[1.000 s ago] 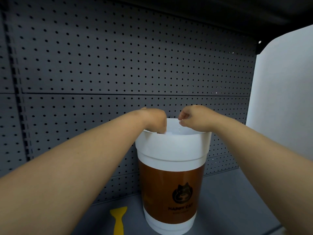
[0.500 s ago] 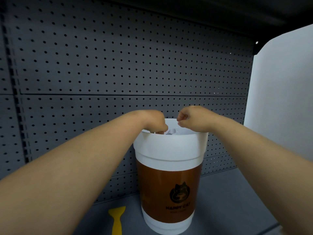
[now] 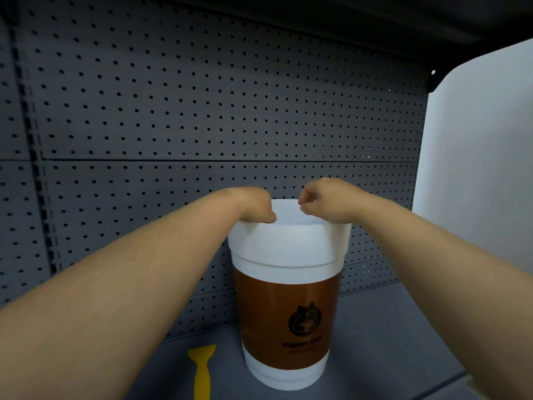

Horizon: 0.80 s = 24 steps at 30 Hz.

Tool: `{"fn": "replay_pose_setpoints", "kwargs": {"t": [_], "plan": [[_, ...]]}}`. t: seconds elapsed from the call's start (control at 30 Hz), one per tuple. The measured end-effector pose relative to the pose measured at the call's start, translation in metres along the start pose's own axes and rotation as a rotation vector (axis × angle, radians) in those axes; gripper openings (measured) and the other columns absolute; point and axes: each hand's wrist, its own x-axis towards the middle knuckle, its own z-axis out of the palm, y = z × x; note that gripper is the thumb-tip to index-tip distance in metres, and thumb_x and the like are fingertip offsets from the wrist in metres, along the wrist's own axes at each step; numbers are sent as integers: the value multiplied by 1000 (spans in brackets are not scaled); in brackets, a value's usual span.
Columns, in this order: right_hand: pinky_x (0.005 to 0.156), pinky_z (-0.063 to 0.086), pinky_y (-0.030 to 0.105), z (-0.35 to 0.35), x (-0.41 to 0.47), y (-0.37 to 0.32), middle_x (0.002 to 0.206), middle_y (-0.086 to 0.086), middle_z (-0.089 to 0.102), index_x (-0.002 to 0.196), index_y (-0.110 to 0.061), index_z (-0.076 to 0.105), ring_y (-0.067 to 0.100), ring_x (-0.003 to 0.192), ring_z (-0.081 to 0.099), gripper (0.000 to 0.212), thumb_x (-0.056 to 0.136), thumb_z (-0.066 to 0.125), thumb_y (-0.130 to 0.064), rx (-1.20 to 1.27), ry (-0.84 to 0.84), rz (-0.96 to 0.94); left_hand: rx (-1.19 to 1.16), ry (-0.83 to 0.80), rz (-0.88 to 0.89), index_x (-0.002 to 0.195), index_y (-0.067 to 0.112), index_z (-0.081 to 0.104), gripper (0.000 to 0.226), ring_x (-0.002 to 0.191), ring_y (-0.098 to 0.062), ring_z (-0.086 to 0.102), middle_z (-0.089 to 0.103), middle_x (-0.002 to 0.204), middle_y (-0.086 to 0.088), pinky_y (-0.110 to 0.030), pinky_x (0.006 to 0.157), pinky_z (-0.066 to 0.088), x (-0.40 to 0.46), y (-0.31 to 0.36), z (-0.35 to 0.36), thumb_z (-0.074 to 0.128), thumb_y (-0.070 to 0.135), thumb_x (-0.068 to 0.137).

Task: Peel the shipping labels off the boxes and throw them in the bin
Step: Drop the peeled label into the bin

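Head view: grey shelf (image 3: pixel 389 327), pegboard (image 3: pixel 202 111), bin (image 3: pixel 288 246); both hands' fingers curled, grasp unclear.

1. The bin (image 3: pixel 288 246), shaped like a coffee cup, has a brown band printed with "HAPPY CAT" in dark capitals under a round cat logo.
2. A smaller line of text below that is too blurred to read.

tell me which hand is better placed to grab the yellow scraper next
Left, probably. The yellow scraper lies on the shelf to the left of the bin, below the left forearm. The left hand and right hand are both at the bin's rim, but the right would have to cross over the bin.
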Motion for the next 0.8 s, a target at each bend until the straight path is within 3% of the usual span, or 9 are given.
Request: {"fn": "replay_pose_setpoints", "kwargs": {"t": [0.1,0.27,0.37,0.5,0.6,0.8], "plan": [[83,42,27,0,-2,-1,119,-1,60,107,-19,60,19,106,55,20,92,50,-25,-2,2,3,69,45,-29,63,14,44,35,59,-13,39,43,68,2,-22,54,30,2,-1,0,52,33,91],[83,43,28,-2,-5,-2,118,0,59,109,-17,60,20,107,54,21,92,49,-24,-10,3,8,71,74,-3,87,13,54,13,78,-22,45,50,89,-2,-25,61,35,1,-3,-1,60,24,87],[82,42,27,-3,-7,-3,118,0,59,110,-17,60,20,107,54,22,92,49,-24,-13,5,9,61,96,2,89,10,59,27,77,-22,48,52,81,-1,-26,62,37,-2,-2,-3,55,37,91],[82,43,28,-3,-8,-6,116,0,60,108,-18,60,20,105,55,20,92,48,-24,-7,2,13,56,153,-23,67,12,52,43,69,-20,47,46,67,1,-28,66,38,-3,-1,-1,38,38,98],[84,45,29,-4,-9,-9,114,0,62,105,-19,61,20,104,56,19,91,49,-24,-2,6,16,29,232,-25,58,15,39,43,55,-16,37,39,61,1,-26,57,32,-5,-1,-1,39,32,97],[84,48,32,-4,-9,-17,111,0,63,99,-19,62,21,102,57,17,89,49,-23,-3,32,10,68,350,-2,75,13,51,26,69,-21,46,45,68,2,-27,59,35,-15,-6,-2,40,27,95]]}}
